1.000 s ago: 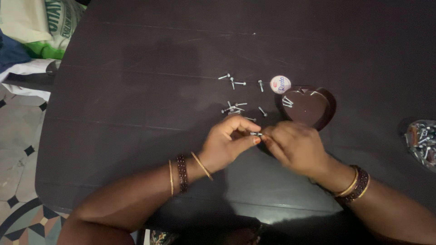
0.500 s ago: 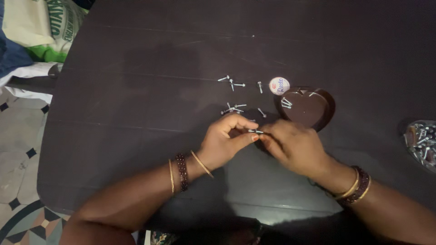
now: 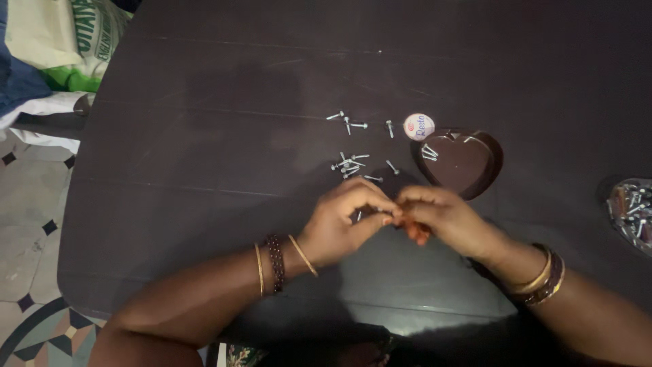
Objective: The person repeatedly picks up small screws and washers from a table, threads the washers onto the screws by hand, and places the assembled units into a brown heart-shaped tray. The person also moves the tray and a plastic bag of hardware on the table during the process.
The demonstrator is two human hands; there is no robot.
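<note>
My left hand (image 3: 343,221) and my right hand (image 3: 445,219) meet over the dark table (image 3: 204,136), fingertips pinched together on a small silver screw (image 3: 360,215). What the right fingers grip on it is too small to make out. Just beyond my hands lie several loose screws (image 3: 350,165), with a few more screws (image 3: 353,122) farther back. A brown heart-shaped dish (image 3: 465,163) stands to the right of them with a few screws in its upper left corner. Bangles ring both wrists.
A small round white cap (image 3: 419,126) lies beside the heart dish. A clear container (image 3: 631,211) with screws sits at the right edge. A white and green bag (image 3: 75,41) lies off the table's far left corner, over patterned floor tiles.
My hands have stayed pinched together on the screw, fingers shifting slightly. The view has drifted a little; the loose screws and dish lie as before.
</note>
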